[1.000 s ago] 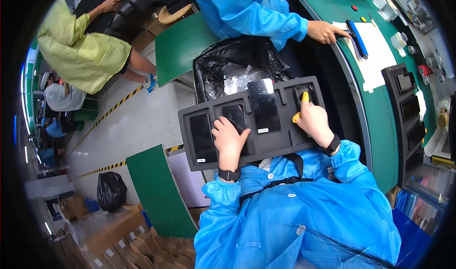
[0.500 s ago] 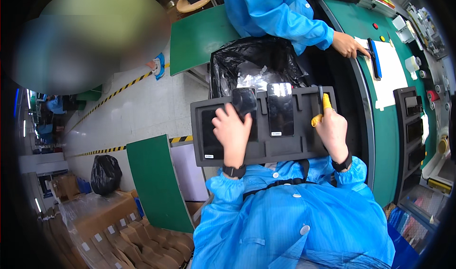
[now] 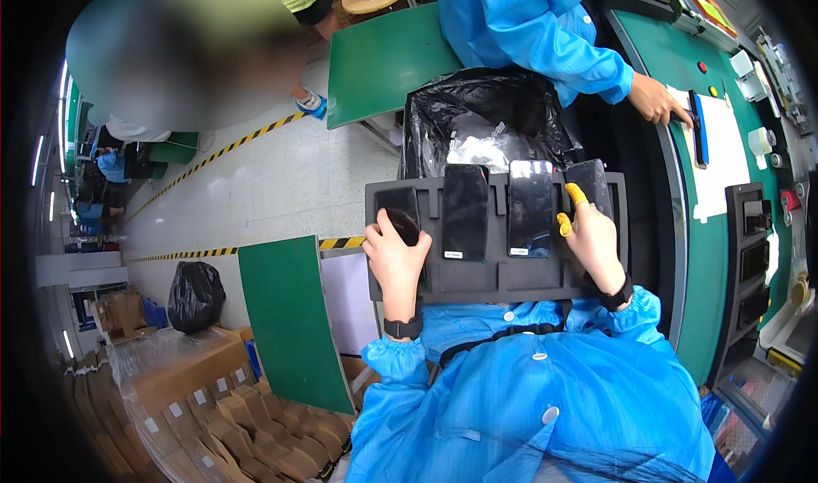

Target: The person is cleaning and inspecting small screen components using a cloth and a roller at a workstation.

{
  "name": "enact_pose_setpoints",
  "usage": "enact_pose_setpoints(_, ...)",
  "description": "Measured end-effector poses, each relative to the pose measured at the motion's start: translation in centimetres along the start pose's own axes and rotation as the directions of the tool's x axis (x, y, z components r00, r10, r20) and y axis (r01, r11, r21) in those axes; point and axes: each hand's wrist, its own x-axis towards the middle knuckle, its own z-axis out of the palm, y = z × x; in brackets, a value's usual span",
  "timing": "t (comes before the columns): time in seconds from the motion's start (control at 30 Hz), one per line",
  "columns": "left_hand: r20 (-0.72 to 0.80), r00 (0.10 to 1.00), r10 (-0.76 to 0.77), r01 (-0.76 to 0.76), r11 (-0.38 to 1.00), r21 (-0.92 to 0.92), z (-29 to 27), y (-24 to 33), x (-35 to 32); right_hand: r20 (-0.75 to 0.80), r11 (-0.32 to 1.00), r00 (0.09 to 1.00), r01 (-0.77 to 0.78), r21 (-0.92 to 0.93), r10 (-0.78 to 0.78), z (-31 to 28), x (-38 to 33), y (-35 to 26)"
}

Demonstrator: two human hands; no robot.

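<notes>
A dark foam tray (image 3: 511, 287) with slots lies across my lap and holds several black phones in a row. My left hand (image 3: 394, 261) grips the leftmost phone (image 3: 399, 202), thumb on its right side and fingers on its left. Two phones lie in the middle slots, a dark one (image 3: 465, 210) and a shinier one (image 3: 530, 206), each with a small white label at the near end. My right hand (image 3: 594, 240), with yellow finger cots (image 3: 576, 194) on thumb and forefinger, holds the rightmost phone (image 3: 590, 180); its near part is hidden under the hand.
A black bag-lined bin (image 3: 494, 112) with clear plastic scraps stands beyond the tray. To the right, on a green bench (image 3: 694, 270), a co-worker's hand (image 3: 658, 101) touches a blue-edged device (image 3: 699, 129); another phone tray (image 3: 745, 253) sits nearer. A green board (image 3: 294, 321) stands left.
My left hand has shifted left, from the second phone to the leftmost one. The rightmost phone, seen edge-on before in my right hand, now shows its face. The view has shifted slightly.
</notes>
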Motion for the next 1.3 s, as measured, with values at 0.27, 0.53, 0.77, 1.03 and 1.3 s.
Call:
enact_pose_setpoints(0.27, -0.107, 0.972, 0.211, -0.207, 0.977, 0.046, 1.0, -1.2, 0.5, 0.010, 0.840, 0.903, 0.396, 0.370, -0.430, 2.9, 8.1, -11.3)
enact_pose_setpoints(0.53, -0.046, 0.925, 0.378, -0.381, 0.920, -0.095, 0.7, -5.1, -5.0, 0.004, 0.831, 0.845, 0.525, 0.184, -0.534, 10.0, 12.9, -17.8)
enact_pose_setpoints(0.77, -0.644, 0.666, 0.377, -0.584, 0.800, -0.137, 0.8, -7.4, -10.5, -0.007, 0.160, 0.294, 0.539, 0.827, -0.956, -2.4, 3.7, -18.1)
enact_pose_setpoints(1.03, -0.509, 0.623, 0.594, -0.743, 0.653, -0.148, 0.1, 1.0, -10.1, 0.192, 0.827, 0.920, 0.198, 0.527, -0.343, 1.9, 9.7, -8.3)
enact_pose_setpoints(1.3, -0.074, 0.788, 0.611, -0.600, 0.736, -0.314, 4.6, 2.6, -6.6, -0.012, 0.938, 0.953, 0.299, 0.176, -0.302, 4.9, 9.4, -8.0)
